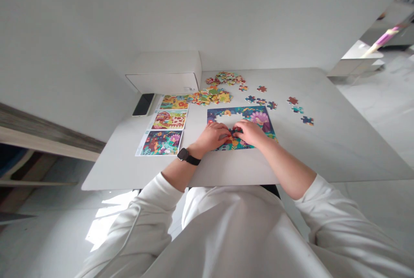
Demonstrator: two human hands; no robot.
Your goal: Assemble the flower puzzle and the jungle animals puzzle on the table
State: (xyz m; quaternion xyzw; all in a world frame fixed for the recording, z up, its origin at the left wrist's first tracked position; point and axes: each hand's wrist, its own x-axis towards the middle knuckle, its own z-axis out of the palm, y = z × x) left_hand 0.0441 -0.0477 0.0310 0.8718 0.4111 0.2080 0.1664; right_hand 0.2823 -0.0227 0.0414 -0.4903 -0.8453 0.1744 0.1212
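A colourful jigsaw puzzle (255, 118) lies partly assembled on the white table (323, 140), with a bare gap in its upper left. My left hand (211, 135), a black watch on its wrist, rests on the puzzle's lower left with fingers curled. My right hand (250, 132) lies beside it on the lower middle. The fingertips of both hands meet over a dark puzzle piece (234, 132) and press on it.
Heaps of loose pieces (213, 96) lie behind the puzzle, single pieces (293, 101) to the right. A sheet with three reference pictures (168, 125) is at the left, a black phone (144, 104) and a white box (166, 73) behind it.
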